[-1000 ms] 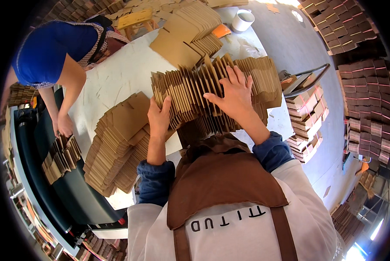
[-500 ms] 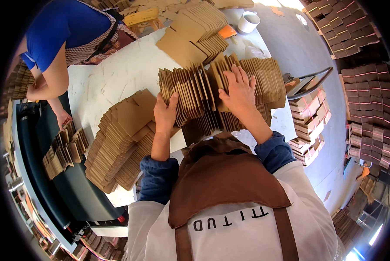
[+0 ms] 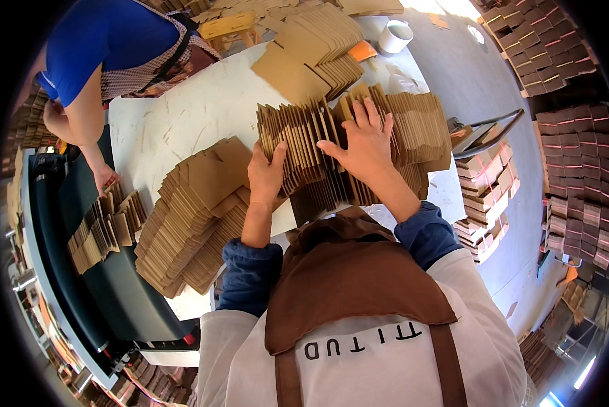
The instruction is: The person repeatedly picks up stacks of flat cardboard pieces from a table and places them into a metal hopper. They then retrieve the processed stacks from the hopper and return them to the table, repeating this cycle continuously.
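Observation:
A row of folded cardboard pieces (image 3: 303, 149) stands on edge in front of me, packed like cards in a file. At its left end my left hand (image 3: 266, 175) grips the pieces, thumb over the near side and the other fingers partly hidden. My right hand (image 3: 369, 142) lies open across the row's middle, fingers spread and thumb stretched left over the edges. Under and right of that hand, more cardboard pieces (image 3: 416, 129) continue the row. Darker gaps show between some pieces near the right thumb.
Fanned cardboard stacks lie on the white table (image 3: 182, 102): one stack (image 3: 196, 210) at left, another (image 3: 311, 47) at the back. A white mug (image 3: 394, 36) stands at the far corner. Left, a co-worker's hand (image 3: 105, 180) touches cardboard on a dark conveyor (image 3: 124, 298). Bundled cardboard (image 3: 484, 197) sits at right.
My right thumb has swung left, away from its fingers, over the piece edges. My left hand stays at the row's left end. The whole view has shifted slightly.

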`<state>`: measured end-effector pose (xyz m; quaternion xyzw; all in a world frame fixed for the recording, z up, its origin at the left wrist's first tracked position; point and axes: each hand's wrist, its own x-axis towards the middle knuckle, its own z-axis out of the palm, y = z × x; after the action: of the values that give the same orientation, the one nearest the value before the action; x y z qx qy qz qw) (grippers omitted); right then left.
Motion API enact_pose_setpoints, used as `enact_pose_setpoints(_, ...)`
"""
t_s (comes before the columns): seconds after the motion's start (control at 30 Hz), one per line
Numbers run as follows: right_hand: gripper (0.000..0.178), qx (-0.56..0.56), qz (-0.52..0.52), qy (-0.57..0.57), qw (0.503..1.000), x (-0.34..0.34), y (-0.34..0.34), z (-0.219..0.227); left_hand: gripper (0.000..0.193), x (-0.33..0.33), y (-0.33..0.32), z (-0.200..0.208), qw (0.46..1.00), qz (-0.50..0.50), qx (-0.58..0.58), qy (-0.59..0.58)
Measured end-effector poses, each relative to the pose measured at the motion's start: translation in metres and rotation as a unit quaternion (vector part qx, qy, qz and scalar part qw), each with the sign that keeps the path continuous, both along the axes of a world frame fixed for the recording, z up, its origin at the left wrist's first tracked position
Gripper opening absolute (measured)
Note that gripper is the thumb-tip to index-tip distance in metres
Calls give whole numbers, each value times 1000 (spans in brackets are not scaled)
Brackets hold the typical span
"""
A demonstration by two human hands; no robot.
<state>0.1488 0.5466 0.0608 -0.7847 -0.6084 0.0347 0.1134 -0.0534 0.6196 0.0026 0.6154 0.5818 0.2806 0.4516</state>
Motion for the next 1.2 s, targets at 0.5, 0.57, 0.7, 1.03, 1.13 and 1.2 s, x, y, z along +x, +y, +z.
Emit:
enact_pose_setpoints(0.5,55,4,-36,20,999,-15,10,-1,61,-1,0,8,1000,-10,-14,-3)
enact_pose_setpoints(0.57,36,90,-11,-15,996,-7,7,-3,62,-2,0,8,1000,-11,-13,-3)
enact_pose_setpoints(0.7,21,124,68,-63,988,15,-2,-14,62,-1,-1,12,1000,-13,0,4)
enact_pose_setpoints(1.03,27,56,66,-55,995,4,-4,-11,61,-4,0,5,1000,-17,-4,-10)
enact_pose_setpoints(1.13,47,19,29,-33,999,-16,2,3,60,-2,1,3,1000,-16,-5,-11)
enact_pose_setpoints(1.2,62,26,21,-30,999,-26,5,6,60,1,0,10,999,-24,-19,-21)
